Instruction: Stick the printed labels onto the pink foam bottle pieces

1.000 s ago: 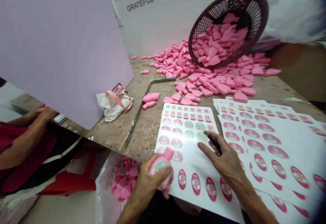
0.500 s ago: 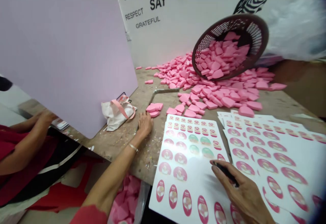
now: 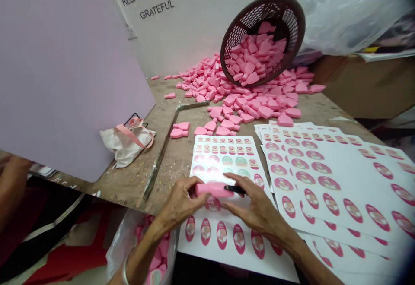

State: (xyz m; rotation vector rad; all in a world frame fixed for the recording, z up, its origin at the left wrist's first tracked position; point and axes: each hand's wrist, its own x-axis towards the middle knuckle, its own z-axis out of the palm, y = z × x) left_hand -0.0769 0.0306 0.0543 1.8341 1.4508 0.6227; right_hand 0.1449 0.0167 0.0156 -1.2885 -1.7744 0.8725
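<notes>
A pink bottle-shaped piece (image 3: 214,189) lies sideways in my left hand (image 3: 181,201), pinched between thumb and fingers over the sticker sheet (image 3: 223,229). My right hand (image 3: 256,203) is at the other end of the piece, thumb and fingers curved around it. It holds a slim black tool (image 3: 235,188) whose kind I cannot make out; the tool overlaps the piece's right end. Oval and half-round pink stickers, with a few green ones, are on the sheet below both hands.
A tipped brown basket (image 3: 300,21) spills pink pieces (image 3: 207,82) across the table. More sticker sheets (image 3: 353,172) lie at right. A bent metal strip (image 3: 162,155) and a white cloth bag (image 3: 125,144) are at left. A bag of pink pieces (image 3: 119,233) hangs below; a person's arm (image 3: 13,181) shows far left.
My left hand has picked up a pink bottle-shaped piece and brought it over the sheet. My right hand has moved left to meet it, still with the black tool. The view has shifted.
</notes>
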